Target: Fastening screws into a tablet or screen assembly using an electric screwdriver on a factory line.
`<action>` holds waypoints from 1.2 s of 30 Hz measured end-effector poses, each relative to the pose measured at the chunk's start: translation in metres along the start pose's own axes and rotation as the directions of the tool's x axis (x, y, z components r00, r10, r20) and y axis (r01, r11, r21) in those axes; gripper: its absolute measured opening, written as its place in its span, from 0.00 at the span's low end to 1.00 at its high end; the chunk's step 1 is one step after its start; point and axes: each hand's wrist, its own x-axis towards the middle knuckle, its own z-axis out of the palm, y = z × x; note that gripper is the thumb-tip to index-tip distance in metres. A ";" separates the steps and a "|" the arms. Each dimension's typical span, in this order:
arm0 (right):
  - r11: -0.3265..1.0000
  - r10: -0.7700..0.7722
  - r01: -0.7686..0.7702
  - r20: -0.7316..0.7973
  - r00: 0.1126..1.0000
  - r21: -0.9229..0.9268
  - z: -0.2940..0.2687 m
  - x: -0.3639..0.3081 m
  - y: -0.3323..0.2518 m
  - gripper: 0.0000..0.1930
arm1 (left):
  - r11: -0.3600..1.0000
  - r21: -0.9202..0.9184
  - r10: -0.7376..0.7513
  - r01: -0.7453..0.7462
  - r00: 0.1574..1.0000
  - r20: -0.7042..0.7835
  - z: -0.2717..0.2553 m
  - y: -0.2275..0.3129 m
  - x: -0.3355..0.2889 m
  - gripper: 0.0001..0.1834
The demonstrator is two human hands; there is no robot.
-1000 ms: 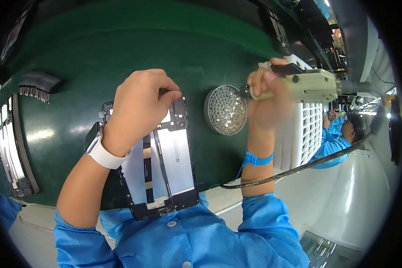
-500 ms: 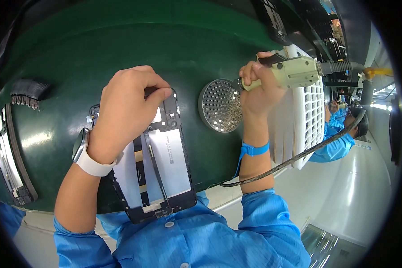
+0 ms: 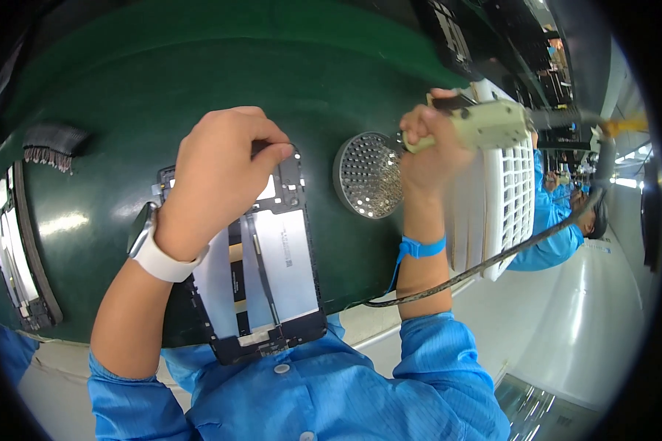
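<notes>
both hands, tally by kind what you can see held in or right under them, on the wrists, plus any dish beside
Tool: 1
Panel: 1
Watch: 1
Wristband: 1
Dish: 1
Total: 5

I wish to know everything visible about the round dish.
The round dish is grey, metal-looking, with a low wall. Its left part shows rows of dark dots; its right, small shiny pieces. It rests on the green table, right of the opened tablet. The right hand holds a tool near its right rim; contact is unclear.
</notes>
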 end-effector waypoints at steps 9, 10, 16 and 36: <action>0.953 0.048 -0.130 0.287 0.957 0.274 0.065 -0.047 -0.033 0.16 | 0.997 0.042 0.060 -0.058 0.997 -0.055 0.002 -0.009 -0.002 0.03; 0.955 0.088 -0.171 0.319 0.944 0.242 0.071 -0.055 -0.032 0.16 | 0.998 0.027 0.059 -0.058 0.996 -0.067 0.003 -0.012 -0.003 0.03; 0.966 0.116 -0.198 0.405 0.907 0.166 0.071 -0.065 -0.028 0.16 | 0.998 0.042 0.048 -0.044 0.995 -0.084 0.005 -0.008 -0.003 0.03; 0.966 0.093 -0.195 0.477 0.874 0.168 0.066 -0.067 -0.021 0.14 | 0.922 0.268 0.328 -0.280 0.931 -0.157 -0.018 -0.001 -0.019 0.08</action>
